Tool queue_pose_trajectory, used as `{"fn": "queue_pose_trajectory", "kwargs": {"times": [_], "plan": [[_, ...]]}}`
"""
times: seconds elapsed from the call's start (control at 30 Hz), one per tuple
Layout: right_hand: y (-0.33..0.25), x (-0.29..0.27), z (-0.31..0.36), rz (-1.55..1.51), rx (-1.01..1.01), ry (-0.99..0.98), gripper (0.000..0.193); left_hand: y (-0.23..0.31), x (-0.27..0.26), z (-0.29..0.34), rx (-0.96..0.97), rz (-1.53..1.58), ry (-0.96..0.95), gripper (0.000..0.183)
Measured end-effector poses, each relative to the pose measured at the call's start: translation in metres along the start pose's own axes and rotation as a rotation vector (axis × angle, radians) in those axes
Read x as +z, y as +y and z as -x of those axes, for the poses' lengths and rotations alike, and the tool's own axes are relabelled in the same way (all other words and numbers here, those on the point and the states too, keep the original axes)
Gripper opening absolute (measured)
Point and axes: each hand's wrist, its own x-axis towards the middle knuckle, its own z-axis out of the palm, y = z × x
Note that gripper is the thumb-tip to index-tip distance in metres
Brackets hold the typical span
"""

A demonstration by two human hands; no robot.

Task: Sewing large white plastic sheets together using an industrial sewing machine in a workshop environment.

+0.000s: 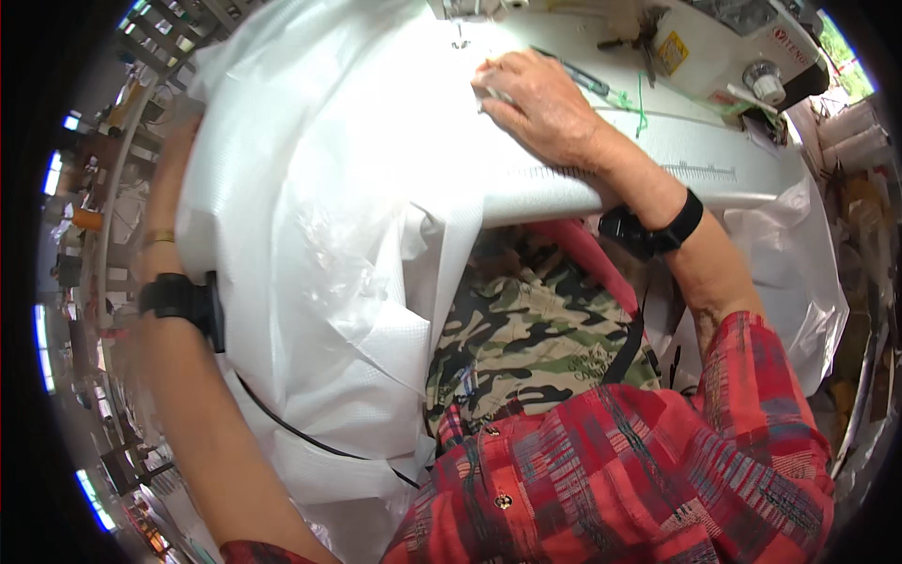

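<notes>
A large white sheet of textured, plastic-like cloth (272, 254) spreads over the sewing machine table and drapes down on the left to my lap. My right hand (540, 108) rests on the sheet just in front of the presser foot (460, 39). Its fingers are bent, with thumb and forefinger closed on what looks like a fold of the white cloth. At the far left, my left hand (191, 132) reaches up along the sheet's outer side. The cloth hides most of it, so its fingers do not show. Bright light washes out the cloth near the needle.
The sewing machine (714, 56) stands at the back right, with a grey dial (766, 85). Behind my right hand lies a slim dark tool (583, 78), near green thread (641, 108). A ruler scale (705, 171) runs along the table's front edge. Clear plastic (789, 273) hangs at the right.
</notes>
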Motion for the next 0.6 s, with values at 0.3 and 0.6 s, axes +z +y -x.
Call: {"fn": "queue_pose_trajectory", "kwargs": {"times": [0.3, 0.6], "plan": [[-0.041, -0.006, -0.022, -0.082, -0.020, -0.030, 0.027, -0.029, 0.058, 0.026, -0.062, -0.108, 0.059, 0.036], [-0.041, 0.005, -0.026, -0.120, 0.003, 0.059, 0.011, -0.078, 0.039, 0.148, -0.701, 1.168, 0.180, 0.041]]}}
